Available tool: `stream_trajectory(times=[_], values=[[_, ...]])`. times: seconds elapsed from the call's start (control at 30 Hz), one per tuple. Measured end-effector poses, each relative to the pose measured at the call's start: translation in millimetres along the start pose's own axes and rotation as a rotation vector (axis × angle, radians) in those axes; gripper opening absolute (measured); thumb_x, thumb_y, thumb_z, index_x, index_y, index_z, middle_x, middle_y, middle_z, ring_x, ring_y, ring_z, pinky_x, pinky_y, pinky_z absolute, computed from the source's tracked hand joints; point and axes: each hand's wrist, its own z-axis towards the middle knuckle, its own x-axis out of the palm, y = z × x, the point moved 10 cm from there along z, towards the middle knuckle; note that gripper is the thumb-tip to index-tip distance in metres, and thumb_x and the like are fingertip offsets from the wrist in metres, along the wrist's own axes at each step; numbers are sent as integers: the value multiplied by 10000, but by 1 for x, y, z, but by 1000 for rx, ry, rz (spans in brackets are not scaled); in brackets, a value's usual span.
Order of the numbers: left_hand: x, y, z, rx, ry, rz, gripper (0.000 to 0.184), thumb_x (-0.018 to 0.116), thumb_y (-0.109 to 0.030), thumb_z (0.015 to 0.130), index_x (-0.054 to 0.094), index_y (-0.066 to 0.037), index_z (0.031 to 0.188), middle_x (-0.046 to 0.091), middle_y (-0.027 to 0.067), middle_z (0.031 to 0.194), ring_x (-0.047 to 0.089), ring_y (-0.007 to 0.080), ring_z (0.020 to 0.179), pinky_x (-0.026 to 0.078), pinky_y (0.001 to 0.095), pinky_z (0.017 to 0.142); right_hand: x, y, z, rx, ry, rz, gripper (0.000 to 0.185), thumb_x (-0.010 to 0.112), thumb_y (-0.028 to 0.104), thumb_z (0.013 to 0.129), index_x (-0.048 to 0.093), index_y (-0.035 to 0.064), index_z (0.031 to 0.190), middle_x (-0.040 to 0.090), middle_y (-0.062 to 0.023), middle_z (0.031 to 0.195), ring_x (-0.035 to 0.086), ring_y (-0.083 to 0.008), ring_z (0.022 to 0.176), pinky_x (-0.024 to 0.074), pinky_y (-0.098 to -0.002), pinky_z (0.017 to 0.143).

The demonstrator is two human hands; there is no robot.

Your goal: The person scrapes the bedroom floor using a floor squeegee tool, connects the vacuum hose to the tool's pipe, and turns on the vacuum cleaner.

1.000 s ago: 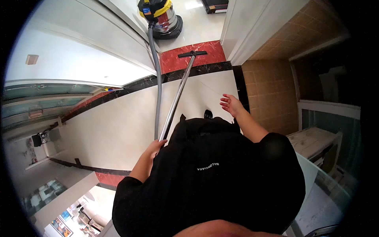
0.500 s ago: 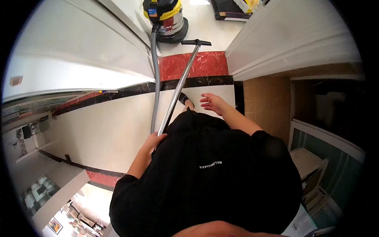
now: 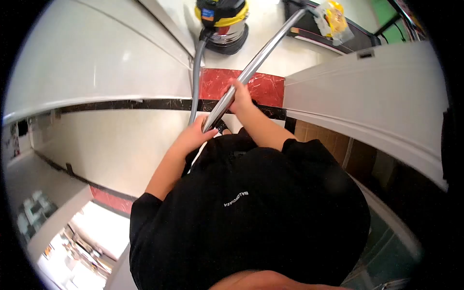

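Hands (image 3: 195, 134) both grip 1 shiny metal tube (image 3: 254, 63): the left hand (image 3: 194, 137) is wrapped around its near end with the thumb over the top, and the right hand (image 3: 239, 98) is clamped a little farther up, its fingers curled beneath. From there the tube slants far and right, crossing above a red marble threshold (image 3: 263, 89); its far end overlaps a flat black deck (image 3: 309, 32), though whether they touch I cannot tell. Just beside that end, a yellow and clear plastic bag (image 3: 334, 21) lies on the deck. Grey hose (image 3: 195, 87) runs from near the left hand to a vacuum cleaner (image 3: 226, 30), which stands upright at the far side, left of the tube, with a yellow band around its silver drum. Black edging (image 3: 162, 105) borders the pale floor (image 3: 121, 152). White panels rise on 2 sides, 1 at left (image 3: 87, 60) and 1 at right (image 3: 372, 92).
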Motion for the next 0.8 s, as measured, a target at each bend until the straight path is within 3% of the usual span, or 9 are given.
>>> stream_trajectory(times=[0.07, 0.17, 0.27, 0.3, 0.33, 0.4, 0.5, 0.63, 0.8], values=[[-39, -48, -9, 255, -297, 296, 709, 667, -368, 730, 361, -21, 1267, 507, 202, 1173, 498, 334, 1081, 408, 396, 904, -5, 30, 23, -57, -129, -29, 152, 583, 160, 761, 450, 87, 747, 456, -61, 558, 500, -223, 487, 466, -389, 475], [-62, -64, -36, 1, -380, 530, 777, 703, -406, 672, 375, -37, 1273, 495, 193, 1197, 502, 325, 1079, 426, 381, 888, -1, 63, 52, 21, -168, 12, 181, 568, 178, 757, 424, 75, 716, 444, -58, 556, 482, -210, 490, 452, -379, 463], [-53, -66, -42, -208, -334, 365, 820, 715, -438, 644, 380, -29, 1271, 537, 182, 1142, 545, 320, 1017, 454, 377, 831, 22, 87, 55, 166, -94, 68, 203, 554, 190, 768, 382, 82, 776, 420, -67, 581, 447, -230, 498, 437, -375, 475], [-60, -75, -42, -225, -395, 303, 714, 703, -443, 641, 475, -42, 1186, 604, 171, 994, 595, 303, 910, 477, 376, 750, 23, 96, 60, 128, -95, 54, 203, 555, 191, 768, 381, 85, 773, 419, -65, 582, 445, -226, 508, 438, -370, 493], [-60, -78, -39, -246, -407, 298, 714, 703, -443, 641, 475, -42, 1186, 604, 171, 994, 595, 303, 910, 477, 376, 750, 22, 103, 61, 83, -98, 45, 203, 556, 192, 768, 380, 88, 770, 417, -63, 584, 444, -221, 518, 439, -365, 511], [-43, -80, -23, -261, -214, 305, 530, 672, -407, 670, 556, -71, 1064, 630, 156, 873, 613, 289, 837, 478, 379, 709, 23, 113, 61, 59, -114, 38, 210, 553, 175, 759, 368, 91, 810, 419, -54, 617, 442, -187, 536, 435, -358, 521], [-28, -81, -9, -342, -111, 207, 400, 644, -370, 687, 591, -94, 971, 634, 136, 797, 618, 285, 784, 477, 387, 678, 21, 126, 64, 99, -116, 0, 201, 544, 158, 755, 367, 83, 815, 413, -51, 620, 443, -177, 543, 436, -356, 524], [-18, -85, 4, -318, -96, 132, 403, 643, -359, 696, 583, -79, 980, 630, 144, 820, 611, 279, 788, 471, 367, 692, 27, 141, 65, 130, -78, -9, 171, 527, 132, 748, 378, 75, 812, 412, -48, 633, 440, -168, 554, 429, -349, 536], [8, -79, 22, -160, -16, -253, 404, 641, -328, 732, 566, -15, 975, 612, 124, 850, 595, 206, 786, 462, 317, 725, 48, 167, 71, 51, 84, -65, 148, 510, 123, 745, 387, 94, 824, 407, -39, 645, 432, -161, 564, 407, -325, 534]])
